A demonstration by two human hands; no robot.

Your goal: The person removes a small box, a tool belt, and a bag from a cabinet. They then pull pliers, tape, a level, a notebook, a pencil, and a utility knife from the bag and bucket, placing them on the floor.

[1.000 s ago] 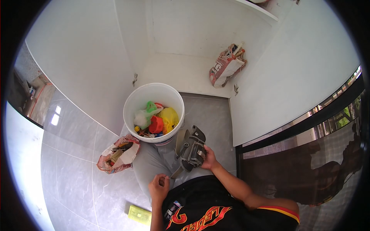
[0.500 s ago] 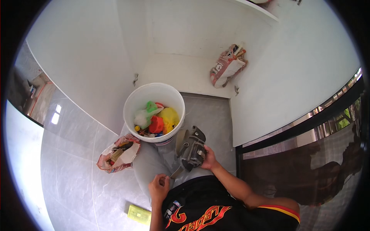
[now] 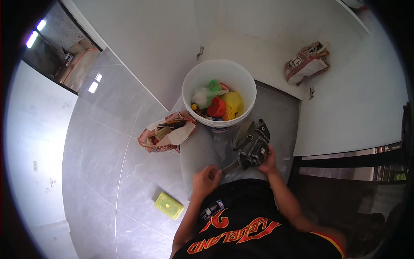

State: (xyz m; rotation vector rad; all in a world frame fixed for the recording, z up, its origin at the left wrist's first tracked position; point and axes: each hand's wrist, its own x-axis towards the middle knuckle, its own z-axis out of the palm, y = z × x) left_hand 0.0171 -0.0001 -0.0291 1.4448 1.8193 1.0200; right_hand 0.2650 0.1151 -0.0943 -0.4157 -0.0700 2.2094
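Observation:
A dark grey tool pouch (image 3: 255,149) with a webbing belt lies over my lap, its pockets facing up. My right hand (image 3: 269,161) grips the pouch along its right side, fingers partly hidden behind it. Closed near my left knee, my left hand (image 3: 207,181) pinches the end of the belt strap (image 3: 230,166). Just beyond the pouch stands a white bucket (image 3: 194,77) holding a yellow bag (image 3: 233,105), a red plastic piece (image 3: 217,107), a green and clear plastic bag (image 3: 205,96) and small items.
A torn sack (image 3: 183,134) of tools leans by my left leg. On the tiled floor (image 3: 99,172) lies a yellow-green plastic case (image 3: 169,206). Another torn sack (image 3: 304,64) stands inside the white cabinet (image 3: 254,47), whose open doors rise on both sides.
My view has turned to the left, so the bucket, sacks and hands appear farther right. Both hands keep their hold on the pouch and its strap.

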